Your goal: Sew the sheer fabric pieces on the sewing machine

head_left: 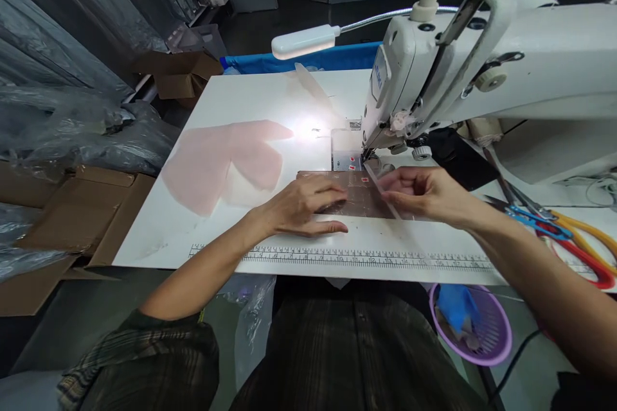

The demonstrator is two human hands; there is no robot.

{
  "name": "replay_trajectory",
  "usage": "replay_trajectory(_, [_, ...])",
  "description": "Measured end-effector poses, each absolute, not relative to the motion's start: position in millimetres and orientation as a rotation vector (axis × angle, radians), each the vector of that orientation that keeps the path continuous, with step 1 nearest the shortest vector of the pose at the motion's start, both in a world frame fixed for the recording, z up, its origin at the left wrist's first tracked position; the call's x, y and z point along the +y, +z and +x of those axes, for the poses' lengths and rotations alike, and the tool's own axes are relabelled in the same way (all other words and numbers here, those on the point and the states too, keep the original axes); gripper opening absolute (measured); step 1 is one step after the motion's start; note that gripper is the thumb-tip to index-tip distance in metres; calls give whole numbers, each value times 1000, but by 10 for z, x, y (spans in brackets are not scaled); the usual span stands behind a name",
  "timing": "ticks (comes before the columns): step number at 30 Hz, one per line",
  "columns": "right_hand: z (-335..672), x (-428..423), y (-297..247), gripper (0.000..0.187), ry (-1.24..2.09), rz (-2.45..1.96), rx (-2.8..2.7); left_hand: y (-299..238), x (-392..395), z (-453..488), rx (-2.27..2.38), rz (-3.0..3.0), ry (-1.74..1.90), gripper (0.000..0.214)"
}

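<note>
A sewing machine (pixel 405 70) stands on the right side of a white table. Under its needle runs a narrow, sheer whitish fabric strip (pixel 377 182), slanting toward the table's front edge. My right hand (pixel 427 191) pinches this strip just to the right of the needle, thumb and fingertips together. Flat on a brown glossy panel (pixel 357 198) in front of the needle plate (pixel 343 160), my left hand (pixel 308 205) has its thumb apart from its fingers. Whether fabric lies under the left fingers, I cannot tell.
Sheer pink fabric pieces (pixel 207 160) lie at the table's left. A lit lamp (pixel 304 42) hangs above. Scissors with orange handles (pixel 585 231) and blue-handled snips (pixel 537 218) lie right. A purple basket (pixel 504 334) stands below; cardboard boxes (pixel 81 212) are left.
</note>
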State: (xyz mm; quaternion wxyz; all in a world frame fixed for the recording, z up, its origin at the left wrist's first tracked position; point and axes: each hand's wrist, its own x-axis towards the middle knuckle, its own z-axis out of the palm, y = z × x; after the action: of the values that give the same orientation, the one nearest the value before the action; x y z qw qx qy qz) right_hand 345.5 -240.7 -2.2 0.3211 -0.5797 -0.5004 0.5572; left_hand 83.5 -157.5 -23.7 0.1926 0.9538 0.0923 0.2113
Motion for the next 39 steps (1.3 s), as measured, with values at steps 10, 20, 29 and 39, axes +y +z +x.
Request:
replay_trajectory(10, [3090, -2334, -141, 49, 1273, -1399, -1576, -101, -1663, 758, 913, 1903, 344, 93])
replay_trajectory(20, [3423, -2253, -433, 36, 121, -1219, -2429, -237, -1586, 858, 1162, 1888, 562, 74])
replay_trajectory(29, [3536, -2155, -525, 34, 318, -1196, -2191, -246, -1445, 765, 1137, 1707, 487, 72])
replay_trajectory(39, [3578, -2158, -585, 34, 349, -1136, -2183, -289, -1330, 707, 1130, 1603, 497, 70])
